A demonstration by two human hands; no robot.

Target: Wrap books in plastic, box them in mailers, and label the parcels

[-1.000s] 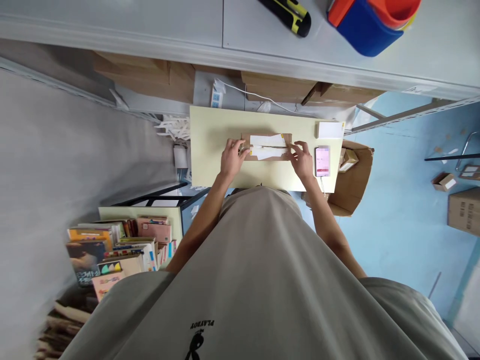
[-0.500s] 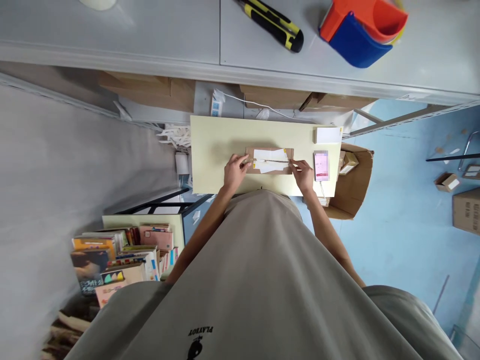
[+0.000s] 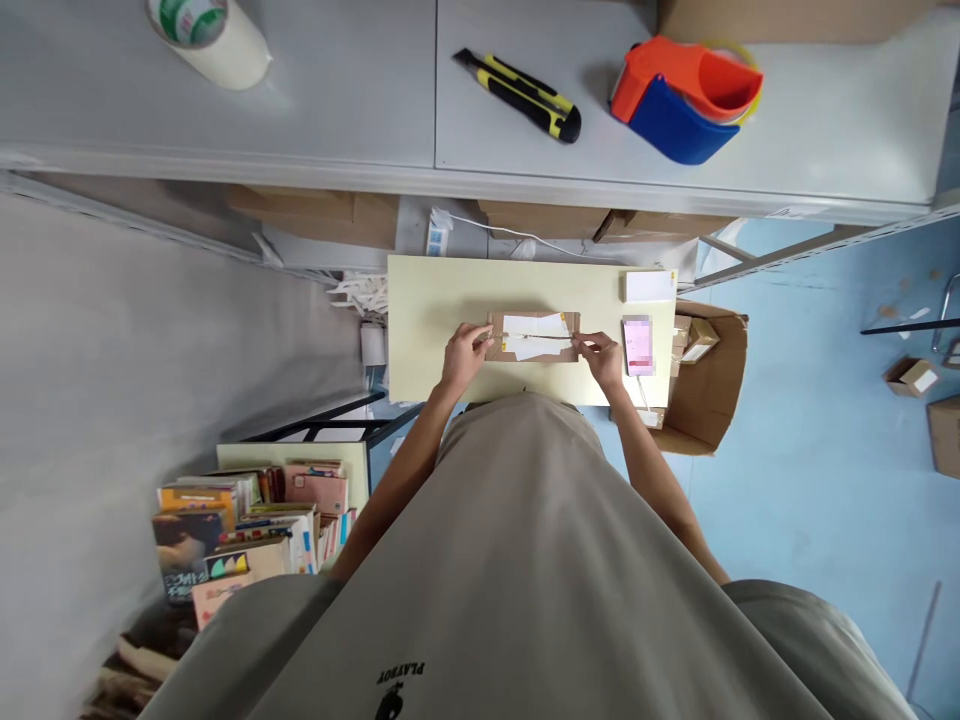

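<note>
Mid pale-yellow desk (image 3: 435,300), toward front edge: flat brown cardboard parcel with white labels (image 3: 532,336), barely shifted. right hand (image 3: 604,358) has slid off its top, and the fingertips now pinch the right end. left hand (image 3: 461,355) stays curled at the left end; can't tell if it clamps. So the parcel is steadied end to end. pink-screened phone (image 3: 638,346) just beside, at the right edge.

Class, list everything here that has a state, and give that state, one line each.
cardboard box: flaps closed, flat on the table.
left hand: on the box's left end.
right hand: fingers at the box's right end.
phone: screen lit, lying flat.
floor carton: open.
utility knife: lying on the shelf, untouched.
</note>
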